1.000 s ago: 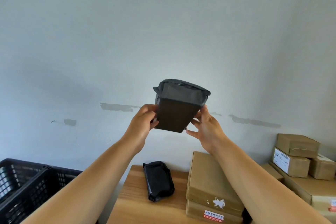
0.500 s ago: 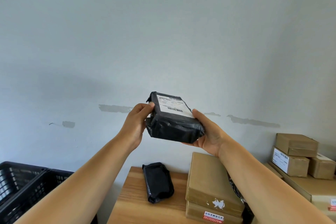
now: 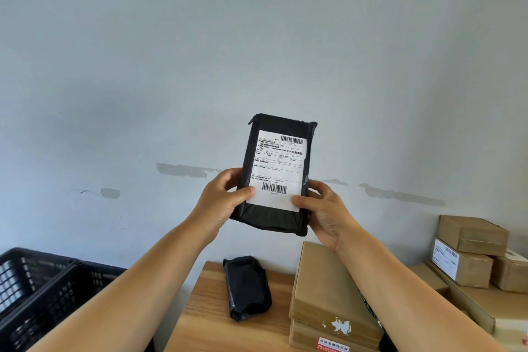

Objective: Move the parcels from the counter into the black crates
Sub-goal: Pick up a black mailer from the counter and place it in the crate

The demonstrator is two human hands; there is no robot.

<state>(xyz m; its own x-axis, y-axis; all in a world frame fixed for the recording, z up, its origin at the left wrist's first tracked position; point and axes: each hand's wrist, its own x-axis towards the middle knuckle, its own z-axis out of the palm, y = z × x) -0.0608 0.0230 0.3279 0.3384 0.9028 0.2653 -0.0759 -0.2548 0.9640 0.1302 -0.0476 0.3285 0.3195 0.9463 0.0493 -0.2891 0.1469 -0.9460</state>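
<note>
left hand (image 3: pixel 220 203) and right hand (image 3: pixel 324 214) grip black parcel (image 3: pixel 278 174) upright — white barcoded label (image 3: pixel 278 168) facing camera.

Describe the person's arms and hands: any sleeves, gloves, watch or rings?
The left hand and right hand are bare, without gloves. No rings, watch or wristband show. Both forearms are uncovered to the frame's bottom edge; no sleeve is in view.

pale wall (image 3: pixel 257 37), grey patch marks (image 3: pixel 183 170)

Pale blue-grey wall (image 3: pixel 257 51), scuffed grey patches (image 3: pixel 183 170), possibly filler
</note>
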